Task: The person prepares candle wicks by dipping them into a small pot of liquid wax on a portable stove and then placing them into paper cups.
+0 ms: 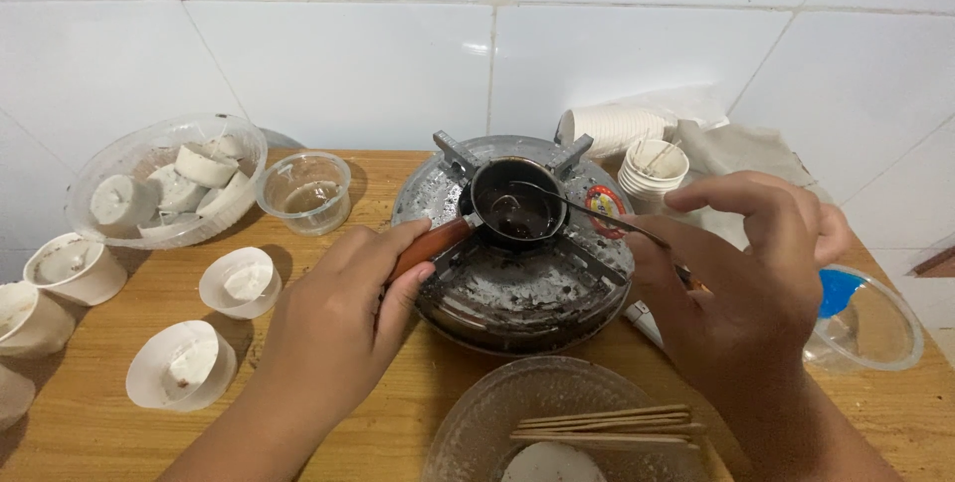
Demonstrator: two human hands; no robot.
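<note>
A small black pot [514, 205] with dark melted liquid sits on a round metal stove [517, 288] in the middle of the wooden table [90, 432]. My left hand [338, 318] grips the pot's reddish-brown handle [430, 246]. My right hand [741, 288] holds a thin metal spoon [587, 208] whose bowl dips into the dark liquid.
A clear bowl [164, 179] of white cylinders stands at the back left beside an empty clear cup [304, 191]. Several white paper cups [181, 365] with white filling line the left. Stacked paper cups [652, 169], a clear lid [865, 323] and a bowl with wooden sticks [602, 420] are nearby.
</note>
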